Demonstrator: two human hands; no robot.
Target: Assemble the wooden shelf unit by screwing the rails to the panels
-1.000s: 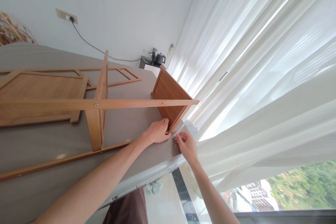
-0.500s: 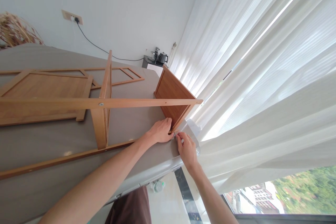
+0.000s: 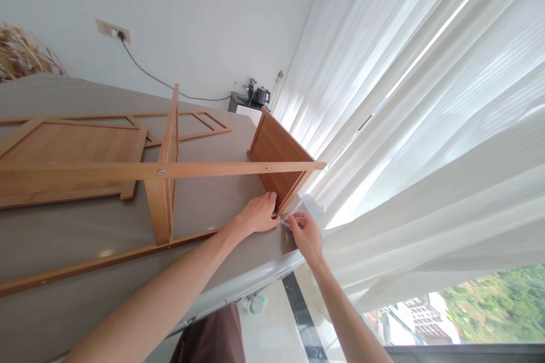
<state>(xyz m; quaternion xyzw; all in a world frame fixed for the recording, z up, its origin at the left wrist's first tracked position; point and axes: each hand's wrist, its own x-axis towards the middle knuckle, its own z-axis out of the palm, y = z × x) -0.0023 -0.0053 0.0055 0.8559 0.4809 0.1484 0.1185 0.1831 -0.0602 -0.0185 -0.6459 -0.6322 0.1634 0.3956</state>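
Note:
A wooden shelf frame stands on the grey-covered surface, with a long upper rail [image 3: 213, 169], a lower rail [image 3: 106, 261], a middle crosspiece [image 3: 157, 212] and an upright end panel [image 3: 283, 150] at the right. My left hand [image 3: 259, 214] is closed round the lower corner where the end panel meets the lower rail, its fingers partly behind the wood. Just right of that corner, my right hand [image 3: 307, 233] pinches a small thin metal piece [image 3: 284, 220] against the rail's end. Its exact kind is too small to make out.
A loose wooden panel [image 3: 89, 144] and a ladder-like frame [image 3: 204, 135] lie at the left and back. White curtains [image 3: 409, 142] hang close on the right. Behind stand a black kettle [image 3: 260, 95] and a cable [image 3: 157, 78] along the wall.
My right hand has turned slightly at the wrist, its fingers shifting round the metal piece. My left hand keeps its hold on the corner. The view has moved a little.

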